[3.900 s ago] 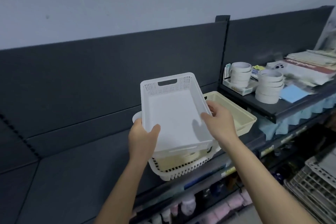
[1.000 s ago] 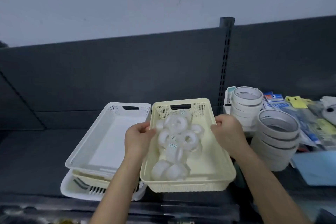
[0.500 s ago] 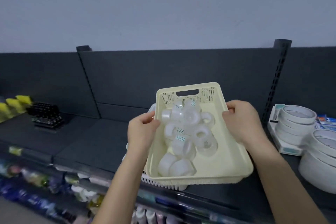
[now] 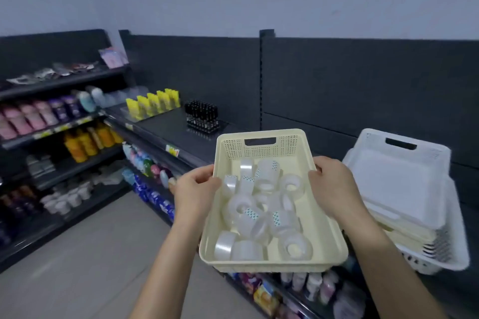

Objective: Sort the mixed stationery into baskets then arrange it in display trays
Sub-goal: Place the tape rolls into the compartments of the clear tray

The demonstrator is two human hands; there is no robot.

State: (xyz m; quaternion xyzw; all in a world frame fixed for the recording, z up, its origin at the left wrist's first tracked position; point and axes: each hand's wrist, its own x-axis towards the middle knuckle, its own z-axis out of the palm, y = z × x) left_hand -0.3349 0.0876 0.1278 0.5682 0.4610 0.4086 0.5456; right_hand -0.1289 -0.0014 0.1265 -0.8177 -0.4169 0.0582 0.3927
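The cream basket [image 4: 272, 265] sat squarely between the two hands, its long axis running straight away from the person and the handle slot at the far end. The left hand [image 4: 194, 191] gripped the left long rim, thumb hooked over the edge and fingers curled under the wall. The right hand [image 4: 334, 189] held the opposite rim the same way. Both took hold at about the same point, a little past the middle toward the far end, so neither was clearly nearer. Loose rolls of clear tape [image 4: 259, 210] lay jumbled on its floor, some flat and some on edge, most of them gathered left of centre and toward the near end. The basket looked to be carried in the air at the front edge of the dark shelf [image 4: 168, 124], though whether its underside touched anything could not be told. Just beside it on the right stood a stack of white baskets [image 4: 396, 184], the top one with nothing in it. Ahead and to the left a bare stretch of shelf ran to a black rack of small bottles [image 4: 203, 118], with yellow packets [image 4: 153, 103] beyond. Setting it down would probably mean a short push forward or leftward along that long axis, kept level so that the rolls on edge did not roll. A grey floor [image 4: 90, 241] and further stocked shelves filled the left side.
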